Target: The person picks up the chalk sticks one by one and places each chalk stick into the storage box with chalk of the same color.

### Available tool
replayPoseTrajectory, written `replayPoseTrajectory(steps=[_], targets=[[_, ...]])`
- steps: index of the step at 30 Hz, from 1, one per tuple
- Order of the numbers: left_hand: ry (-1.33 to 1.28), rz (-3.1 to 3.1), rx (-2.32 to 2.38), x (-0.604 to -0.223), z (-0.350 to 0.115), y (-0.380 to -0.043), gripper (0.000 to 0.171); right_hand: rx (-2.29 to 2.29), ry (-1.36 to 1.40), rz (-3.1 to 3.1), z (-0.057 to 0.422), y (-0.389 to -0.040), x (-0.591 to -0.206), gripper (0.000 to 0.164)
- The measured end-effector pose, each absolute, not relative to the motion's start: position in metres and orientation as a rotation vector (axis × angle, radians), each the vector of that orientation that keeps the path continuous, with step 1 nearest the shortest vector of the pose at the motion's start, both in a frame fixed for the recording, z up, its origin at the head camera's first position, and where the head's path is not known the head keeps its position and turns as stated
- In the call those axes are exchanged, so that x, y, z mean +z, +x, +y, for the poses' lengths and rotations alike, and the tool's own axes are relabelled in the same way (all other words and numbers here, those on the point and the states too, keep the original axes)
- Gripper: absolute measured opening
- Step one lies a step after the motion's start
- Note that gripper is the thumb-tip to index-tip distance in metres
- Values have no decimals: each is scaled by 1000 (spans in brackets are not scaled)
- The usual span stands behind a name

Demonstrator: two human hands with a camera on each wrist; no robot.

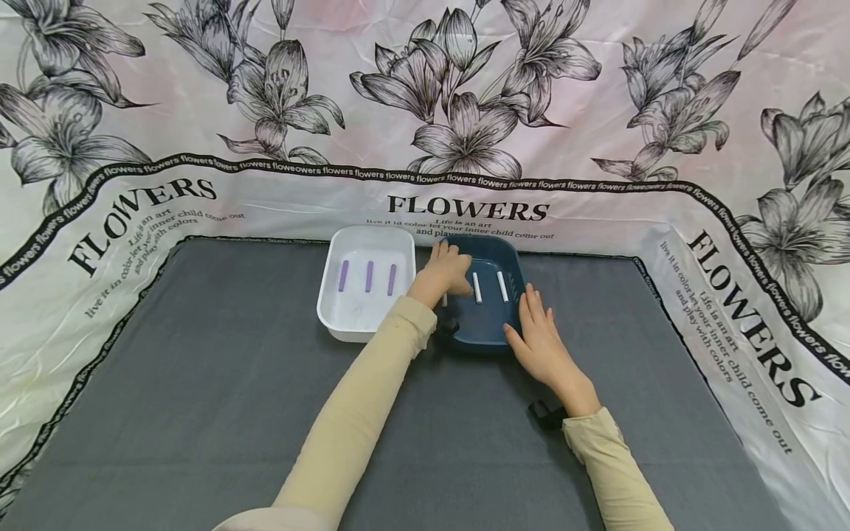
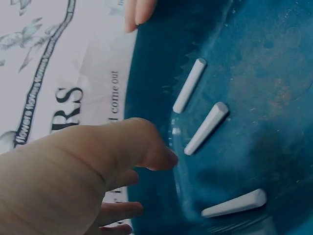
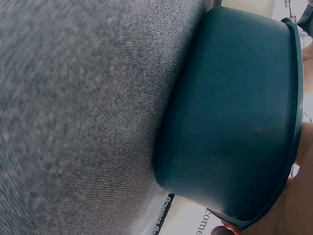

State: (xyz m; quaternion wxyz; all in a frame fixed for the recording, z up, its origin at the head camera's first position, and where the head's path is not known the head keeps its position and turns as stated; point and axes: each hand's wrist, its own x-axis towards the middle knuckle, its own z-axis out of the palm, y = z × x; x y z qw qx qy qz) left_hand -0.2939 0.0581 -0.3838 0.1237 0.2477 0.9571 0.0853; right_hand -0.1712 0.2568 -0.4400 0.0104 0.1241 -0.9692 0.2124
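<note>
White chalk sticks lie spaced apart on the floor of a dark blue basin; a tapered white stick shows closer in the left wrist view. My left hand reaches over the basin's left side, its thumb over the inside and nothing held between thumb and fingers. On the basin's right side rests my right hand, fingers stretched along the rim and thumb at the near corner. The basin's outer wall fills much of the right wrist view, with parts of the right hand at its rim.
Left of the basin stands a white basin holding a few purple sticks, laid roughly parallel. Both basins are on a grey cloth with a white floral border. A black wrist strap shows at the right wrist.
</note>
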Motion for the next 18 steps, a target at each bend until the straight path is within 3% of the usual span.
replayPoseTrajectory(steps=[18], targets=[[580, 3042, 246, -370, 30, -258, 77, 682, 379, -3020, 257, -170, -438, 72]])
